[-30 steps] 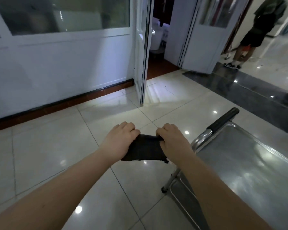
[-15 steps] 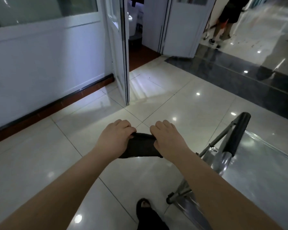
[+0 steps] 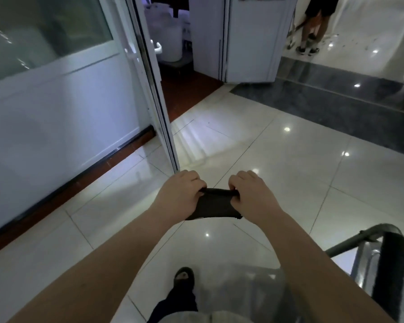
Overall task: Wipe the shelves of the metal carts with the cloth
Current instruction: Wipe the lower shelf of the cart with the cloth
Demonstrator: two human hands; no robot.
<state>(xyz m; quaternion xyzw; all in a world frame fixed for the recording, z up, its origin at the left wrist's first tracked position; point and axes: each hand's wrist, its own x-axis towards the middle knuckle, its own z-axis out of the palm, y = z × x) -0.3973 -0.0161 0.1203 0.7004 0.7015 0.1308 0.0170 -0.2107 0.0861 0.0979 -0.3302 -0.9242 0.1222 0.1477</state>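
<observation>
A dark folded cloth (image 3: 214,205) is stretched between both hands in mid-air over the tiled floor. My left hand (image 3: 181,194) grips its left end with curled fingers. My right hand (image 3: 252,194) grips its right end the same way. The metal cart (image 3: 369,257) shows only at the lower right corner: a steel frame, part of a shiny shelf, and a black padded handle (image 3: 390,273). Both hands are well to the left of and above the cart, touching none of it.
A white door edge (image 3: 159,108) stands open just beyond the hands, with a white wall panel (image 3: 56,108) to the left. Another person's legs (image 3: 313,29) are at the far right back. My foot in a dark sandal (image 3: 183,280) is below the hands.
The view has swung left and I have stepped forward, so the cart has slid toward the lower right corner. Both hands keep hold of the cloth, which is now pulled a little wider.
</observation>
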